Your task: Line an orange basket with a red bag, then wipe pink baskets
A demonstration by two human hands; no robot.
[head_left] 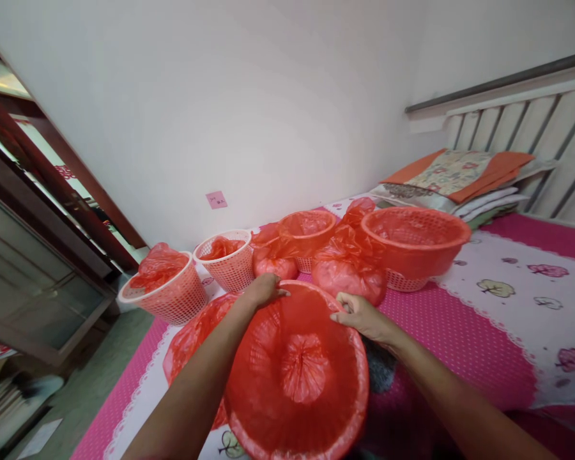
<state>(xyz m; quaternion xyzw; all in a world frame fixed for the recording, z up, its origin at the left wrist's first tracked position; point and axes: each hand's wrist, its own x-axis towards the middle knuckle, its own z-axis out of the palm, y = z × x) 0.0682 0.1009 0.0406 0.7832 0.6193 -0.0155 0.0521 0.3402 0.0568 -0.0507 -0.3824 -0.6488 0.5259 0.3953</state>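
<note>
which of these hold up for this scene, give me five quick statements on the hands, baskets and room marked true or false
1. The left hand and right hand both hold the red-lined basket by its rim. True.
2. The pink note is stuck to the door. False: the pink note is on the wall.
3. The leftmost basket has crumpled red plastic in it. True.
4. The folded cloths lie on the floor. False: the folded cloths lie near the radiator.
5. The patterned cover is partly pink. True.
</note>
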